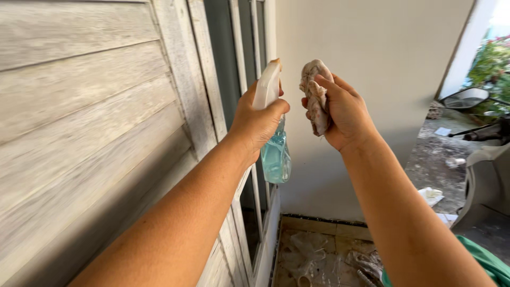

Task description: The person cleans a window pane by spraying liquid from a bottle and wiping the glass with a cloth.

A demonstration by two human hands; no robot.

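Mid-frame, my left hand (258,121) grips a spray bottle (274,143); my right hand (344,114) clutches a crumpled rag (314,91) just beside it.

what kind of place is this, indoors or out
Probably the outside of a house, at a porch or entryway: a weathered wooden shutter beside a barred window, a plain plastered wall, and a parked scooter with greenery beyond.
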